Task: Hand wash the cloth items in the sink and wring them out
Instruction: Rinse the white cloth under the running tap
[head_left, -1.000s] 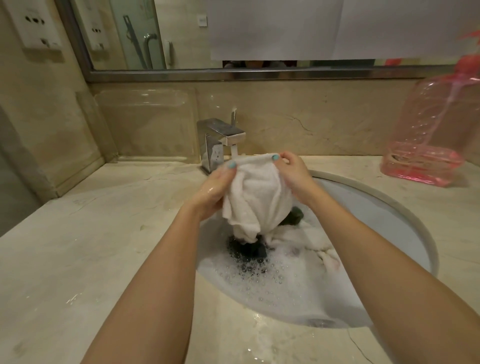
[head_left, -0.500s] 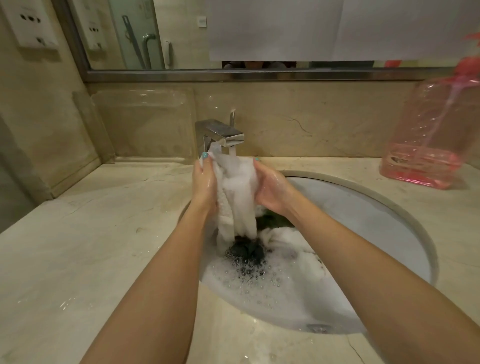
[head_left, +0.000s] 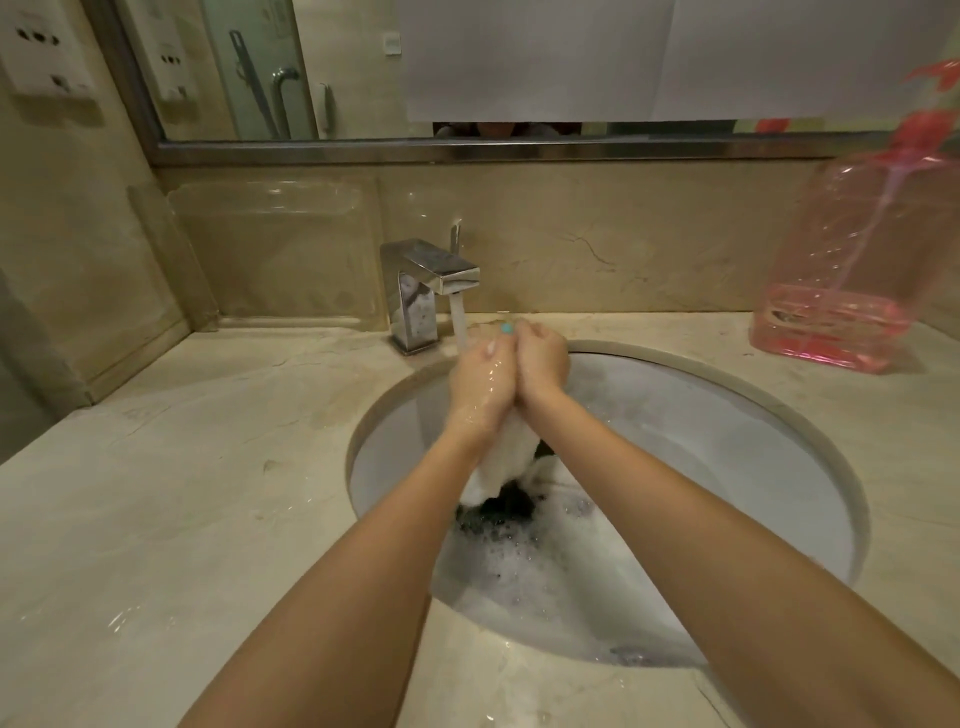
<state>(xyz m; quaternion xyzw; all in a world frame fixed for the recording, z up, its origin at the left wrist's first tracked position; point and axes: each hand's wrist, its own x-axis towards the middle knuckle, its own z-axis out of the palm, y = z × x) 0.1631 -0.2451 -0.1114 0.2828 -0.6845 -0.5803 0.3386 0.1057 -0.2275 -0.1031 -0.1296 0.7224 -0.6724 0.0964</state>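
**Both hands clamped on the white cloth**

The left hand (head_left: 480, 387) and right hand (head_left: 541, 364) press together over the sink (head_left: 727, 447), fingers curled tight round the top of a white cloth (head_left: 506, 460). Its loose end hangs below the wrists onto a dark cloth (head_left: 511, 506) lying in foam (head_left: 550, 582). Just beyond the left hand, water (head_left: 458, 322) runs from the tap (head_left: 428, 278) and touches its knuckles. Well to the right of the hands, a pink bottle (head_left: 852, 291) stands on the tabletop (head_left: 156, 519).
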